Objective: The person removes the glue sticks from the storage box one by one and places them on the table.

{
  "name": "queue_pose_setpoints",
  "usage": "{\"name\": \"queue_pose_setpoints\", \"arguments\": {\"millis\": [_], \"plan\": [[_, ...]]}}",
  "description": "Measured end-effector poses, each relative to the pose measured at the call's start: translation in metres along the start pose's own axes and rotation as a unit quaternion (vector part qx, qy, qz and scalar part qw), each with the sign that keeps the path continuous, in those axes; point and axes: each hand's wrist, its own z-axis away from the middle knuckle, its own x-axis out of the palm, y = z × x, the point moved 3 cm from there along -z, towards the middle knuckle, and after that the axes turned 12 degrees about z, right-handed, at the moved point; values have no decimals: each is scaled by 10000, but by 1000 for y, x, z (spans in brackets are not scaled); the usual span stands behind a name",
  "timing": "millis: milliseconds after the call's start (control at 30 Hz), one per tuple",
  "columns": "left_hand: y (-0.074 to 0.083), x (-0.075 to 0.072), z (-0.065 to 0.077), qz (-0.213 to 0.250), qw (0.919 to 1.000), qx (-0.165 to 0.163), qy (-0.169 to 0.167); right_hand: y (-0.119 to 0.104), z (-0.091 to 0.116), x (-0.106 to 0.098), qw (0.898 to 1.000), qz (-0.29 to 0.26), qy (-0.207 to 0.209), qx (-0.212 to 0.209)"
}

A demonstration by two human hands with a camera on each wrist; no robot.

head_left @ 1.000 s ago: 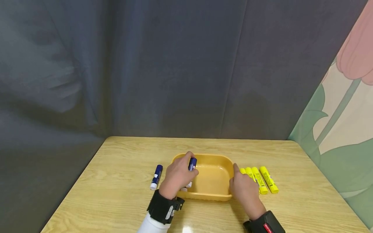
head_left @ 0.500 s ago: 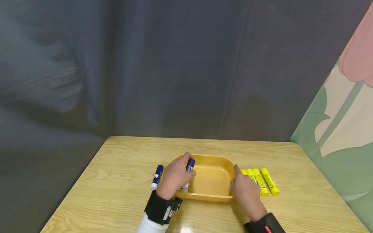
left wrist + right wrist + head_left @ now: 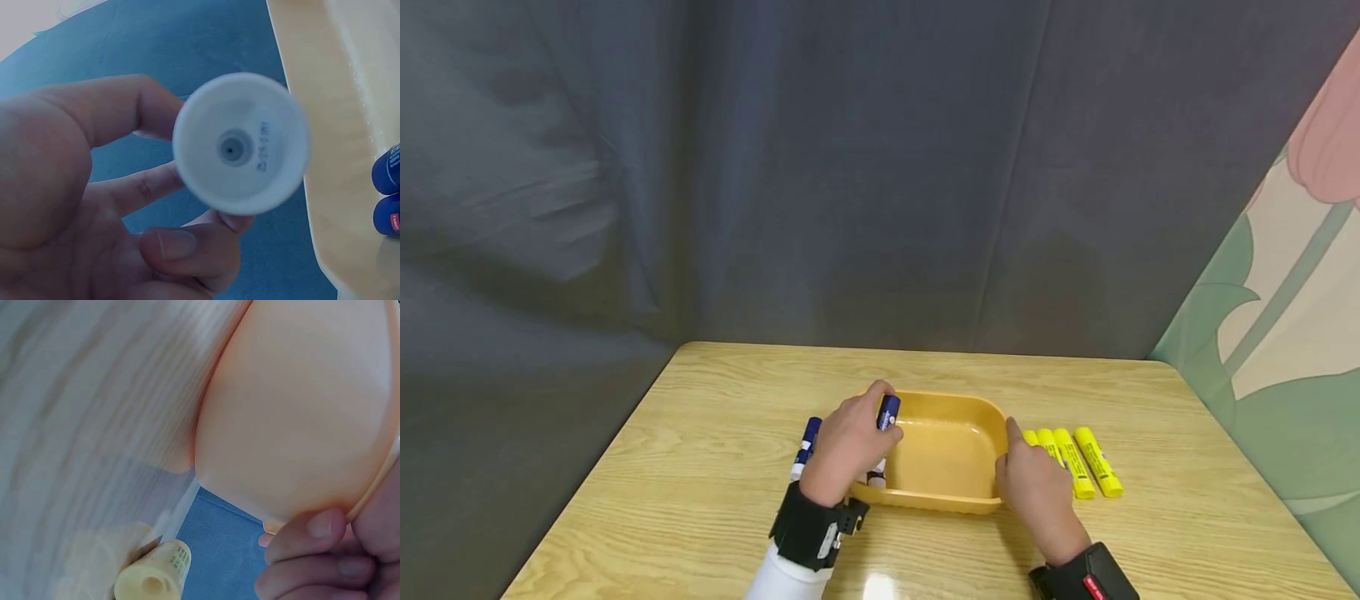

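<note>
In the head view, my left hand [image 3: 850,442] holds a blue glue stick [image 3: 888,412] by its capped upper part, over the left side of a yellow plastic tray [image 3: 951,454]. Its round white base [image 3: 240,144] faces the camera in the left wrist view, fingers and thumb around it. Blue-capped glue sticks [image 3: 387,170] lie inside the tray at that view's right edge. My right hand [image 3: 1036,492] grips the tray's right side, index finger along the rim; its curled fingers [image 3: 312,544] press the wall in the right wrist view.
A blue and white glue stick [image 3: 806,447] lies on the wooden table [image 3: 715,517], left of the tray and partly behind my left hand. Several yellow glue sticks [image 3: 1097,461] lie in a row to the right. A dark curtain [image 3: 865,183] hangs behind the table.
My left hand has shifted a little to the left with the glue stick, toward the tray's left wall. The right hand keeps its grip on the tray. The head view has moved slightly.
</note>
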Motion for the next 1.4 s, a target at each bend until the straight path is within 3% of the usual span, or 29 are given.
{"name": "queue_pose_setpoints", "arguments": {"millis": [933,1200,1400], "plan": [[12,-18,19,-461,9988,-157,-42,0,0,-2,10000,-5,-58,-33],[5,-30,24,-393,9978,-508,-153,3,2,1,9996,11,-279,88],[-3,-44,26,-395,9962,-777,2,4,2,3,9998,-45,-205,41]]}}
